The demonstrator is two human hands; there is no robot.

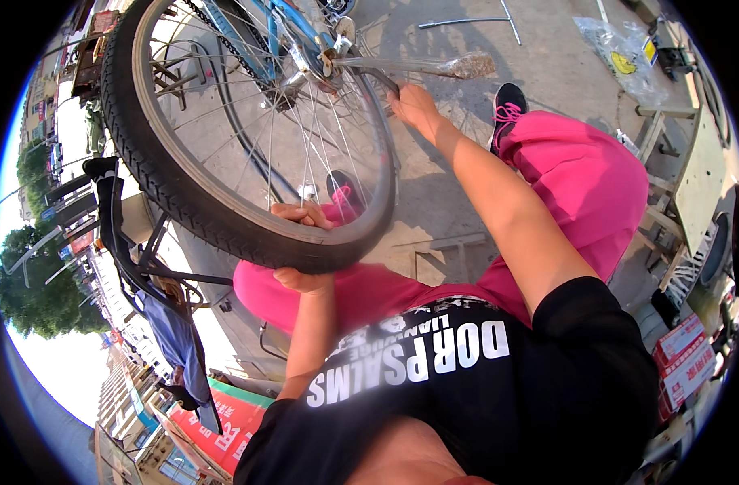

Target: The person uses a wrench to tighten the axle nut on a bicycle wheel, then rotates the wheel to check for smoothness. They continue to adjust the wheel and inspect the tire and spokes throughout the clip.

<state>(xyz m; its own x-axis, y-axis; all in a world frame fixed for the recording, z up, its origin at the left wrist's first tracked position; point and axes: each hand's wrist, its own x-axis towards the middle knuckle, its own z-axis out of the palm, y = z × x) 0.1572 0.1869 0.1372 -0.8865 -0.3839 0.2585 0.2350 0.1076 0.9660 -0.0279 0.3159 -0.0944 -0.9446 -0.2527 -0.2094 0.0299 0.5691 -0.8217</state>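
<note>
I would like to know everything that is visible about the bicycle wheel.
The wheel has a black, treaded, rubber-looking tire, a pale rim and thin, metallic-looking spokes running to a hub beside blue frame tubes. It stands at a slant in the upper left, cut off by the top edge. The left hand grips around the tire, fingers inside. Whether the right hand touches it is unclear.

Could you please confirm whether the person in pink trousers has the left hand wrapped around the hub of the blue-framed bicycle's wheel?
Not quite: in the head view, the left hand is wrapped around the tyre at its lower edge, not around the wheel's centre. The trousers are pink and the frame blue, as you say.
</note>
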